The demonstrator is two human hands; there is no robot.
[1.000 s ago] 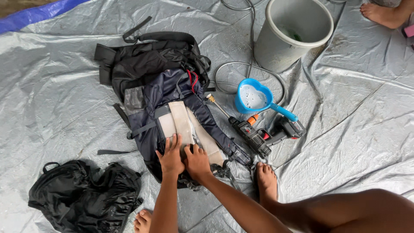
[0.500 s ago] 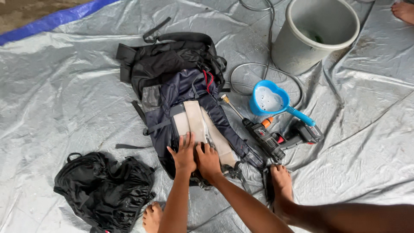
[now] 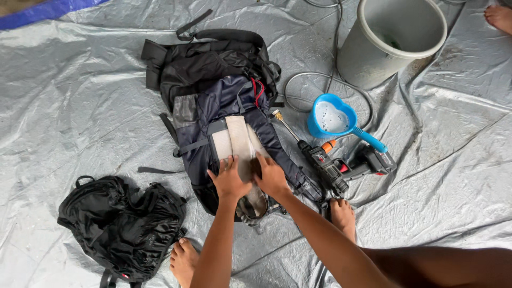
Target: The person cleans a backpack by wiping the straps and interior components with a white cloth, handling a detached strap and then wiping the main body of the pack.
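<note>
A navy and black backpack lies flat on a grey tarp, its beige padded back panel facing up. My left hand presses flat on the lower part of that panel, fingers spread. My right hand rests beside it on the panel's right edge, fingers curled over the fabric; whether it grips anything I cannot tell. Both of my bare feet sit on the tarp just below the pack.
A second black bag lies crumpled at lower left. A black spray gun and a blue heart-shaped scoop sit right of the pack, with a grey hose and a grey bucket behind. Another person's foot shows at top right.
Both hands have slid up the beige panel, away from the pack's bottom edge. The view shifted slightly, so the black bag appears lower and further left.
</note>
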